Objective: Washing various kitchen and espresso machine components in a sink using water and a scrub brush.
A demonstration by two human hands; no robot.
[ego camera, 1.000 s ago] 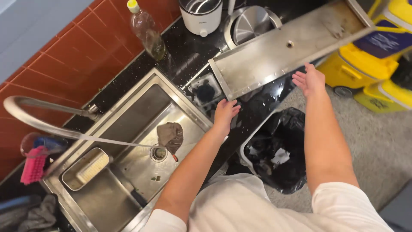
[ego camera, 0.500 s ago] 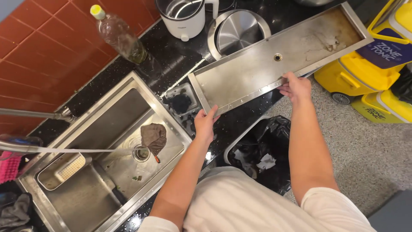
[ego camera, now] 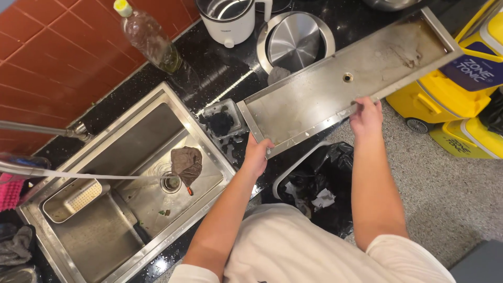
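Fingers (ego camera: 264, 144) of both hands closed—gripping steel tray (ego camera: 335, 89)

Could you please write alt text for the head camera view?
Both hands, left hand and right hand, hold a long steel tray over a black counter, beside a steel sink and above a bin.

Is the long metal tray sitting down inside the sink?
No. Both hands, left hand and right hand, hold the long metal tray over the black counter, beside the sink.
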